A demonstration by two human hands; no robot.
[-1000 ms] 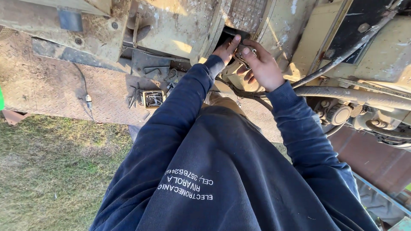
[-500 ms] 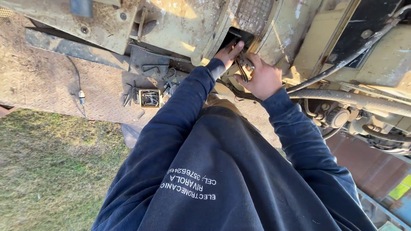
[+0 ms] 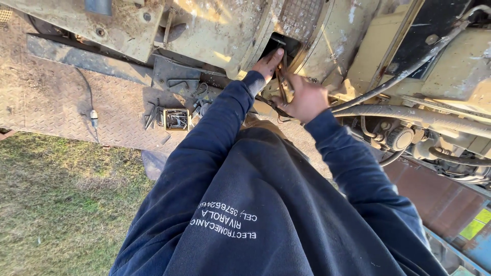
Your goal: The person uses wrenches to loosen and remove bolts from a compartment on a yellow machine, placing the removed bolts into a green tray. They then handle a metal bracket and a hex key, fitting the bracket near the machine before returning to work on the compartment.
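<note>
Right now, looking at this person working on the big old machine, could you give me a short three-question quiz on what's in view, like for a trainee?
1. True or false: both hands reach toward the dark opening in the machine's yellowish panel.
2. What does the right hand grip? A) a hammer B) a thin metal tool C) a rag
3. What lies on the tread plate beside the loose tools: a small open ____?

Key:
1. True; the left hand lies at its edge.
2. B, the thin metal tool.
3. Box, with metal bits inside.
</note>
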